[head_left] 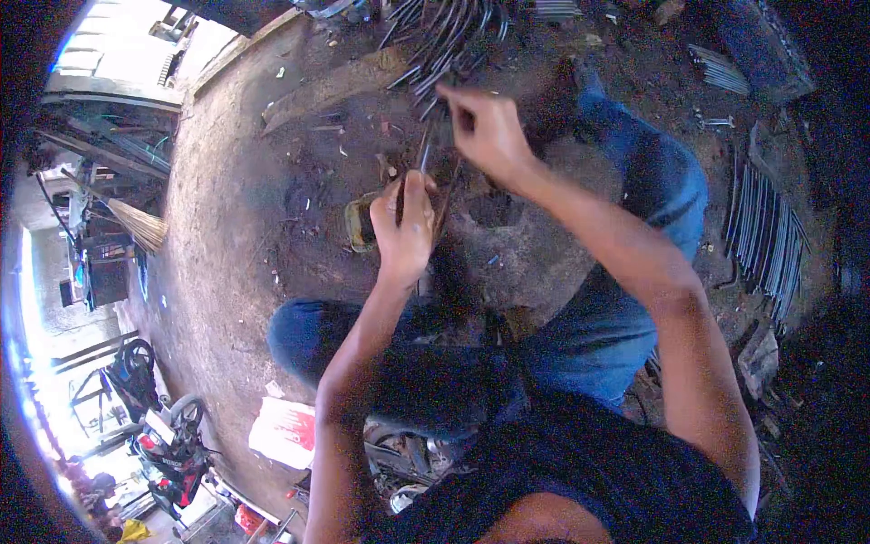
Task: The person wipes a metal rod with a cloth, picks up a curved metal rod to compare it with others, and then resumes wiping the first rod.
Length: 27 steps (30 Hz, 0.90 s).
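My left hand (405, 227) is closed around a thin dark metal rod (424, 152), which sticks out beyond the fingers toward the pile. Up and to the right, my right hand (491, 134) is curled with thumb and forefinger pinched together near the rod's far end. It is slightly blurred, and I cannot make out what is in it. Just beyond both hands lies a heap of bent dark metal rods (449, 36). A small yellowish container (360, 225) stands on the ground beside my left hand, partly hidden by it.
A row of rods (766, 227) lies at the right, with a smaller bundle (719, 70) above it. A wooden plank (340, 88) lies at the upper left. Motorcycles (172, 444), a broom (138, 224) and a white-and-red bag (284, 432) are at the left.
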{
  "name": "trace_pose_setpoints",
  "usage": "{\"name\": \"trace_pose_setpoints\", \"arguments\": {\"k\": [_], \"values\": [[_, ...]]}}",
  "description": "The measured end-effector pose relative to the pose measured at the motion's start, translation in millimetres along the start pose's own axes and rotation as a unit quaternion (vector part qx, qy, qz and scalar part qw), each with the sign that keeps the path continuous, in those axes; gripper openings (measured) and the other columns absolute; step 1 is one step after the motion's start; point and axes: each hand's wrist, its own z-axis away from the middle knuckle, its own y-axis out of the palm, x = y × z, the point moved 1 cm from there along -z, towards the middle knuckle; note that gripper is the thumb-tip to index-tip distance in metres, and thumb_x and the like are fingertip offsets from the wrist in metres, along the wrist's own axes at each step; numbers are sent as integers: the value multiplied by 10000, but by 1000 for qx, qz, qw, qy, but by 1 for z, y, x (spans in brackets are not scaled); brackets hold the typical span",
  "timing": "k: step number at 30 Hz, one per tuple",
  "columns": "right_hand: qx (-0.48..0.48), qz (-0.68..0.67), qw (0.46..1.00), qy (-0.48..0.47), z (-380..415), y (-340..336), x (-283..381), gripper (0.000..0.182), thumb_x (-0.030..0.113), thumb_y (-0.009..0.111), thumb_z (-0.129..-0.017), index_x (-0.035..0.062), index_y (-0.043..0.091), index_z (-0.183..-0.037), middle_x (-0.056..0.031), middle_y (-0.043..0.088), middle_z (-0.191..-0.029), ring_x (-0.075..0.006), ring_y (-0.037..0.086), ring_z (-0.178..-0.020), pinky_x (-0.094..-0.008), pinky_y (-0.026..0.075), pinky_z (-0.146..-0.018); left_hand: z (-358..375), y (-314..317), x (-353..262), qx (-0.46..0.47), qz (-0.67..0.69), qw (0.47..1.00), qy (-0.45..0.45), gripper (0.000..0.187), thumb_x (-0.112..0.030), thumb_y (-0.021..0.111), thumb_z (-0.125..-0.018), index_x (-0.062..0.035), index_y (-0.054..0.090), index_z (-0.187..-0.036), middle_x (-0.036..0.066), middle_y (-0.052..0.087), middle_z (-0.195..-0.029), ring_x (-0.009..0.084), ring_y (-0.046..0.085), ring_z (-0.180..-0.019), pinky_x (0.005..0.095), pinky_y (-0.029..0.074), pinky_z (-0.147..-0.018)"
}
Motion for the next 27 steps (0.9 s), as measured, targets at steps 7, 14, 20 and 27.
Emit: {"name": "trace_pose_setpoints", "arguments": {"k": [7,14,20,27], "values": [[-53,-6,990,131,-33,-12,-28,341,23,610,-734,17,545,-1069,-252,631,-935,-393,622,-900,-435,504,-802,6,7,-5,8,3,1000,-4,283,-253,461,-977,-34,556,-825,-61,370,-551,17,319,-443,204,237,-391],[5,-90,988,125,1,-7,15,332,-52,580,-747,40,458,-1042,-157,542,-906,-296,612,-867,-373,472,-798,3,6,-4,34,-13,998,48,272,-235,441,-981,-19,551,-857,-58,345,-553,19,292,-428,205,222,-378],[-160,-251,917,266,-15,1,-63,295,51,645,-773,37,475,-1014,-92,559,-860,-195,529,-821,-321,448,-759,5,4,-8,7,-64,992,106,287,-248,440,-983,-11,559,-874,-55,340,-559,17,289,-441,204,214,-391],[-95,-282,899,322,-17,-9,-38,244,59,664,-795,38,499,-974,-72,559,-896,-169,524,-832,-303,440,-794,2,6,-7,13,17,999,48,281,-244,430,-987,-12,544,-876,-56,328,-552,21,288,-430,211,211,-383]]}}
